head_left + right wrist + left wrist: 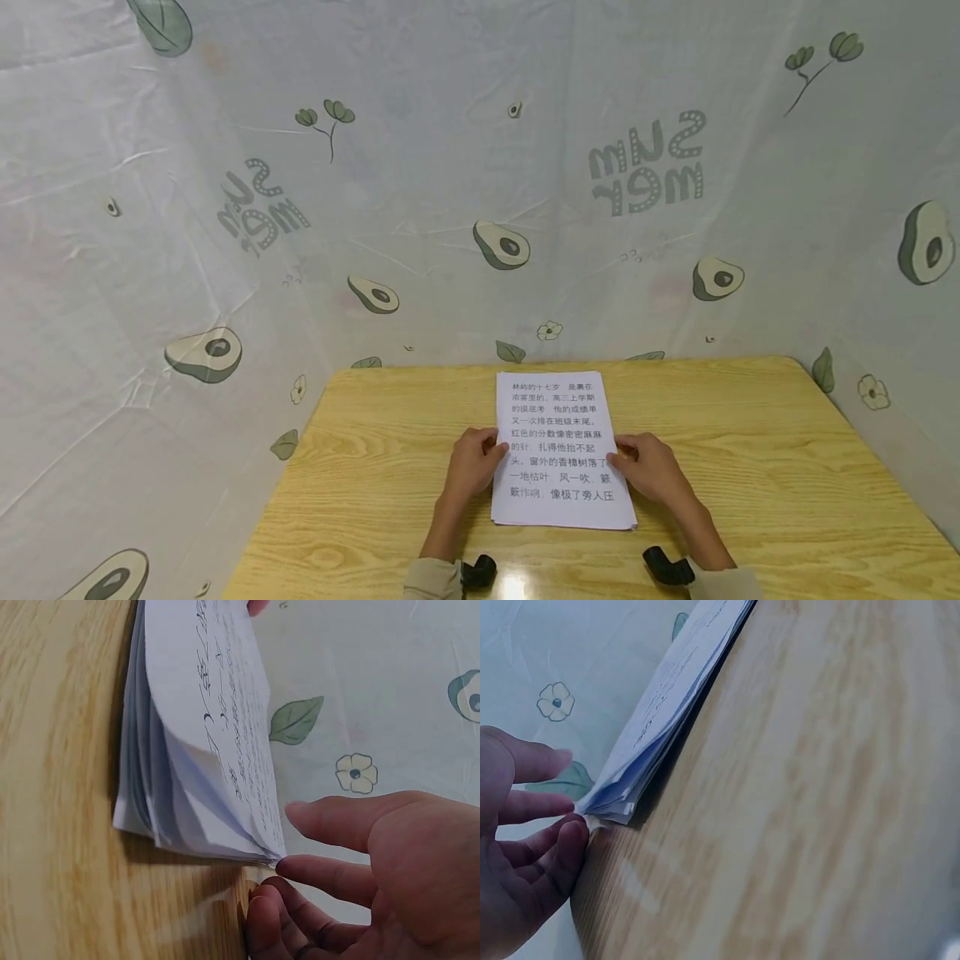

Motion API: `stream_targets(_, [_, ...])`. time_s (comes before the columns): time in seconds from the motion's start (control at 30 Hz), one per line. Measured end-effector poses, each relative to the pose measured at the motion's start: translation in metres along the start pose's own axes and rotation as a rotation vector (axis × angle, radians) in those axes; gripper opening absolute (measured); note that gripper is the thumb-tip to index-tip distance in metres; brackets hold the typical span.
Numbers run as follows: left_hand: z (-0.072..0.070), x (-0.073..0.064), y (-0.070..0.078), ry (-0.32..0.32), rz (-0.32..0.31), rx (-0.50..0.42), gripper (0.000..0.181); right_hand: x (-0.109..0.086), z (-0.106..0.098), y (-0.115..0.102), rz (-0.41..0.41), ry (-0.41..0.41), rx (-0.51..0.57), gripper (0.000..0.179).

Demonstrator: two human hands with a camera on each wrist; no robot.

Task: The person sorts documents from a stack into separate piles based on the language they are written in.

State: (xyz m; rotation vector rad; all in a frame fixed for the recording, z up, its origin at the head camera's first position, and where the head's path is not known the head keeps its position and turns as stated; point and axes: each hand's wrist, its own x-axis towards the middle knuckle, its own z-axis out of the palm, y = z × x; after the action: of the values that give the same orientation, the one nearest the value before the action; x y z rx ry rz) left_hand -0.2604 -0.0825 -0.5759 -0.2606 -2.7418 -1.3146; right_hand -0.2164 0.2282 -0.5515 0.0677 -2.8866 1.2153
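The stack (557,454) of white paper lies flat on the worktop (375,475), its upper face carrying rows of black Chinese characters. The left hand (472,462) is at the stack's left edge, its grip closed on that edge, the thumb over the paper and the other fingers curled beside it. The right hand (651,468) grips the stack's right edge in the same way, thumb tip over the margin next to the print. In both wrist views the sheets are seen slightly spread, with small gaps between layers along the stack's side.

The worktop, of yellowish wood grain, reaches out on both sides of the stack. Nearer the person than the stack, a black fitting (480,572) sits at the left wrist and a black elbow piece (667,568) at the right, with a light sleeve (432,580) behind the first and a pale cuff (723,583) behind the second. Beyond the stack hangs a pale cloth (435,167) printed with avocados, leaves, flowers and mirrored lettering.
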Motion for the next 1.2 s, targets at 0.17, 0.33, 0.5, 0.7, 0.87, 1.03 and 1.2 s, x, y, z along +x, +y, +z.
stream_targets(0.17, [0.000,0.000,0.004,0.001,-0.006,0.012,0.039,-0.002,-0.001,-0.005,-0.013,0.005,-0.004,0.045])
stream_targets(0.33, [0.001,0.000,0.007,-0.002,-0.022,-0.013,0.039,-0.003,-0.001,-0.011,-0.010,0.016,0.009,0.049])
stream_targets(0.5, [0.000,-0.001,0.009,0.000,-0.022,-0.039,0.038,-0.003,0.000,-0.012,-0.005,0.038,0.017,0.048])
stream_targets(0.7, [0.000,-0.001,0.011,-0.010,-0.014,-0.080,0.038,-0.001,0.000,-0.013,0.013,0.040,0.065,0.049])
stream_targets(0.87, [0.000,-0.001,0.011,-0.005,-0.009,-0.100,0.040,-0.002,-0.001,-0.011,0.021,0.037,0.134,0.048])
stream_targets(1.03, [-0.003,0.000,0.009,0.021,-0.016,-0.156,0.040,-0.002,-0.003,-0.008,0.023,0.025,0.189,0.049])
stream_targets(1.2, [-0.010,0.001,0.007,0.048,-0.010,-0.214,0.040,-0.001,-0.007,-0.010,0.033,0.022,0.235,0.050])
